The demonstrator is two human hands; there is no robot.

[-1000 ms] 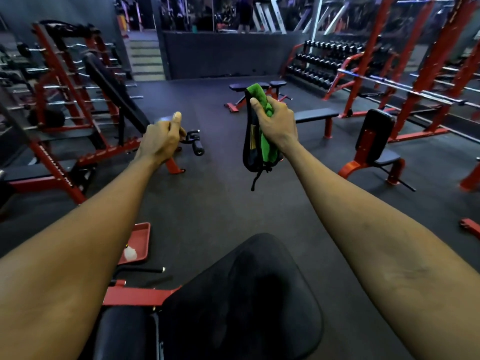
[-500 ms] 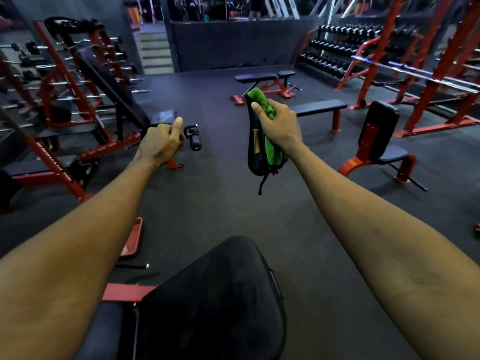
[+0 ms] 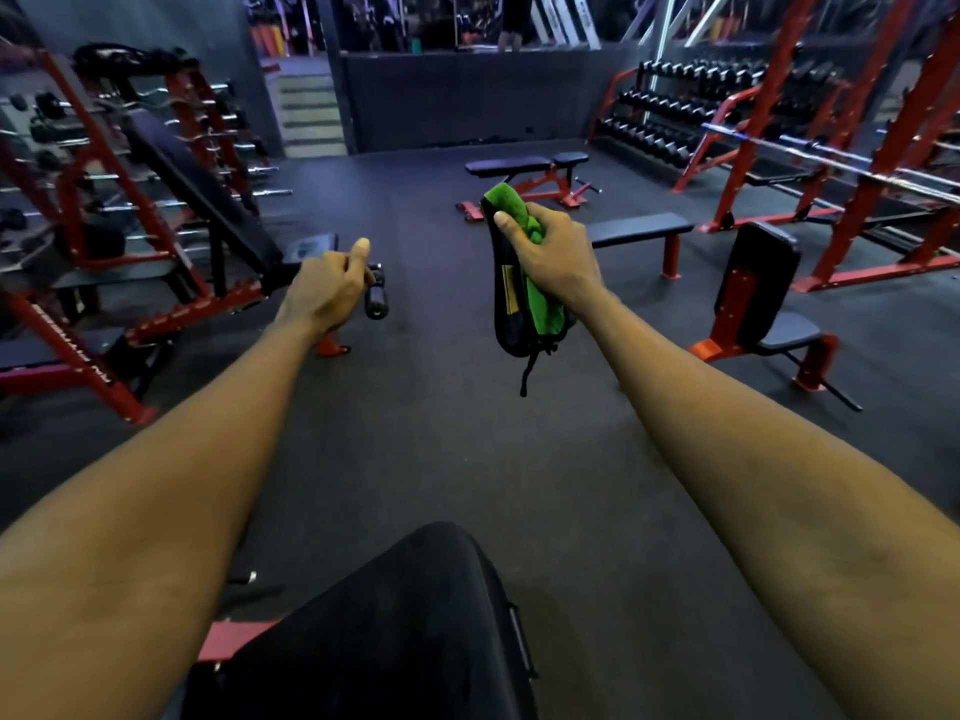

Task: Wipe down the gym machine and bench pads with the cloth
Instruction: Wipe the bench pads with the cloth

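The right hand [image 3: 553,259] grips the green cloth [image 3: 511,207] bunched together with a black pouch [image 3: 503,314] (a cord dangles under the fist). Its fingers are wrapped round both, probably so that everything needed travels in one hand and the other is free. The left hand [image 3: 324,291] is held out level with it, fingers curled in on nothing and thumb raised, perhaps ready to steady whatever gets wiped. The cloth is up in the air and touches no surface, so this looks like a pause between pads rather than a wiping stroke. The nearest candidate is the black pad [image 3: 395,631], low between the two forearms. By count there are two hands, one cloth, one pouch and that one near pad. Four more padded pieces wait farther off: an incline bench [image 3: 197,184] beyond the left hand, a flat bench [image 3: 641,227] just past the right hand, an adjustable bench [image 3: 519,166] behind that, and an upright seat [image 3: 758,280] out to the right hand's right.
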